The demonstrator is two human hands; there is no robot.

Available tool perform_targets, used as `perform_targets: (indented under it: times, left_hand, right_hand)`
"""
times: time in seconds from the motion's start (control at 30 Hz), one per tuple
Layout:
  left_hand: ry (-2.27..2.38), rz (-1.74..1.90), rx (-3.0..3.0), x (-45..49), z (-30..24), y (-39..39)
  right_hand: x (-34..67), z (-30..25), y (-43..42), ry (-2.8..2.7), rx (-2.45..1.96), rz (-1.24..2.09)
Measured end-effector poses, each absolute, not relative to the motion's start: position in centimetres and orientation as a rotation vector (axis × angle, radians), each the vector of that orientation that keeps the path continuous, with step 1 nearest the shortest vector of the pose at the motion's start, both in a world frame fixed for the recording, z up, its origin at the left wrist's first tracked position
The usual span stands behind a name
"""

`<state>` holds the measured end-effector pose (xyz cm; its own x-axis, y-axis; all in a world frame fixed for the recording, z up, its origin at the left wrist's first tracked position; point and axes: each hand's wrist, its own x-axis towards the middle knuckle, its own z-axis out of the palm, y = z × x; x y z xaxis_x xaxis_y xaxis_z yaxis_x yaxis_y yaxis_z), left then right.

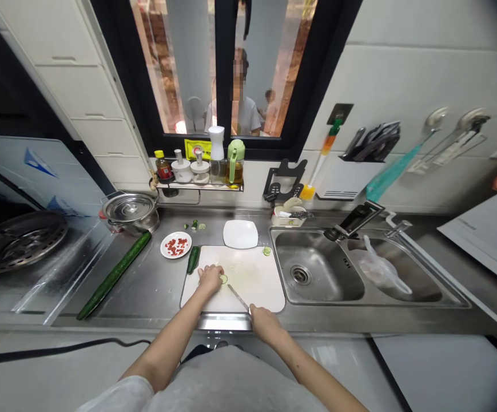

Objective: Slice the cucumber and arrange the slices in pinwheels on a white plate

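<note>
My right hand [266,324] is closed around the handle of a knife [238,297], its blade angled to the upper left over a white cutting board [261,286]. At the board's left part, my left hand [209,280] presses curled fingers on a piece of cucumber [223,279]; only its pale cut end shows beside the fingers, and the rest is hidden. The knife tip lies just right of that end, apart from it. A dark green cucumber chunk [193,259] rests at the board's upper left edge. Some thin cucumber slices [266,251] sit at the upper right corner.
Behind the board is a white square plate [240,234]; left of it, a round plate [176,245] bears red pieces. A long cucumber [115,274] lies farther left near a lidded pot [131,210]. To the right is a steel sink [321,294]. Cucumber scraps [194,225] lie behind.
</note>
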<state>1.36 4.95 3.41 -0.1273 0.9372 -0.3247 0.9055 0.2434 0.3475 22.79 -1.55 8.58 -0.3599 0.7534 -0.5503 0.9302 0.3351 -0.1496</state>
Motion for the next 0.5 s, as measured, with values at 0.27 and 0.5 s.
perform_targets:
  times: [0.27,0.5]
  left_hand:
    - [2.056,0.1,1.647,2.6,4.6,5.0]
    - [2.078,0.412,1.35,1.5,5.6,2.6]
  right_hand:
    - [26.5,7.7,-1.5,2.302,1.578,-0.774]
    - [30.2,5.4,2.5,2.115,2.184,-0.828]
